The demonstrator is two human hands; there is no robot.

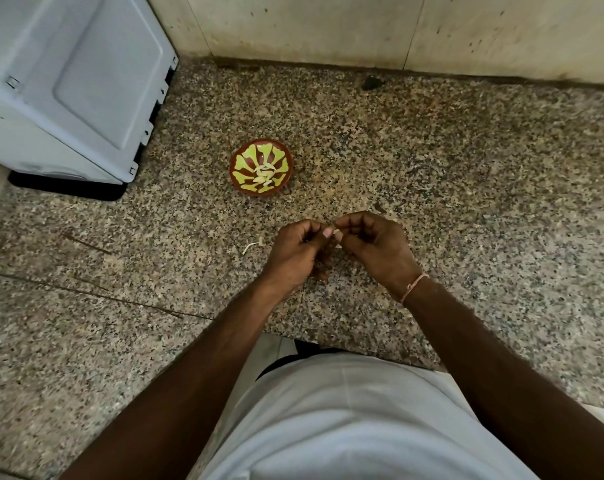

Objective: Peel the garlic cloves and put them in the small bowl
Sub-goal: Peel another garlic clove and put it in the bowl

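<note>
Currently, items are listed from left to right.

Appliance (68,84): grey-blue housing at the far-left corner of the desk (466,202), well apart from the work zone, so it does not obstruct either arm.

Small bowl (261,167): red with a yellow-green pattern, upright on the desk, ahead of and slightly left of the hands. Several pale peeled cloves (264,174) lie at its centre. Judged placement reason: near enough for a short forward drop.

Skin scrap (253,246): 1 pale curled strip on the desk, just beside the left hand, kept out of the bowl.

Left hand (293,252): held above the desk; fingers curled, thumb and fingertips pinching the garlic clove (336,232) to steady it.

Garlic clove: small and pale, between the 2 hands, mostly hidden by the fingers; how much skin remains cannot be told.

Right hand (376,245): fingers curled, pinching the same clove from the opposite side, apparently to pull skin away.

Wrist band (413,287): thin cord on the right wrist.

Step in hand: peeling, judged not yet complete.
</note>
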